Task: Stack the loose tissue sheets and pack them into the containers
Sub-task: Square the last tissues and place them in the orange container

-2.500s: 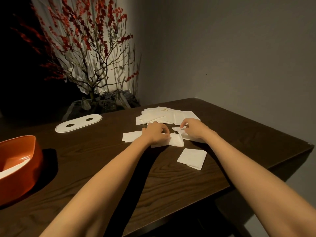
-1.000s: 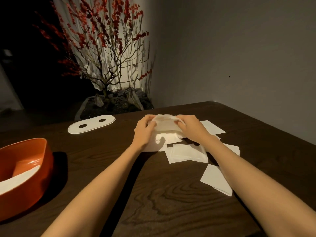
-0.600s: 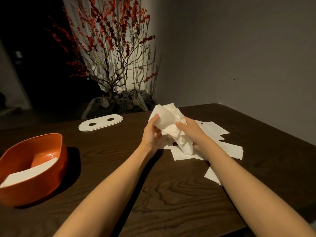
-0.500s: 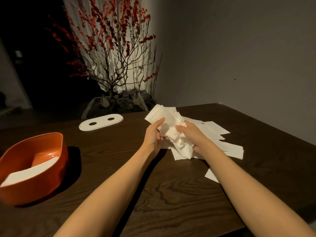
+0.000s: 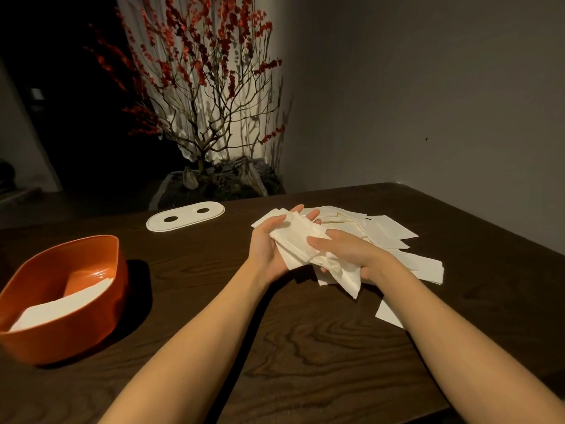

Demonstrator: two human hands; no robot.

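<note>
Left hand [image 5: 269,249] cradles tissue bunch [image 5: 301,240] — right hand [image 5: 351,255] seemingly pressing atop.

Table [image 5: 305,356]: dark-stained wood, bold swirling grain, low satin sheen. Orange container [image 5: 70,319]: smooth moulded plastic by its look, glossy, with highlights on the inner wall; it held flat white paper tissue [image 5: 61,304], matt. Loose tissue sheets [image 5: 385,237]: thin soft paper, off-white, matt, creased where the bundle [image 5: 305,243] was bunched. White oval lid [image 5: 185,216]: smooth, matt, with two dark holes; material could not be told. Wall [image 5: 428,87]: matt painted finish. Branches [image 5: 211,87]: bare, rough twigs with red blossoms.
</note>
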